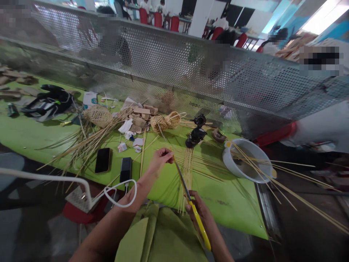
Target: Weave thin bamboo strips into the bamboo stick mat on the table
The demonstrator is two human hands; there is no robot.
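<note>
My right hand (200,209) is closed around the yellow handle of a pair of scissors (201,225), whose long dark blades point up and away. My left hand (165,155) is closed in a pinch beside the blade tips, on what looks like a short thin bamboo strip (174,158). Below and right of the blades lies a partly woven lattice of bamboo strips (187,169), its loose ends fanning right and toward me. A black object (195,137) with a round top rests on the lattice's far end.
A white tub (247,174) with long strips across it stands right. Woven baskets (159,123), wood scraps (140,120) and a strip bundle (89,143) lie behind and left. A phone (103,160) and a cabled power bank (125,170) sit left. Perforated metal panel (163,54) borders the table's back.
</note>
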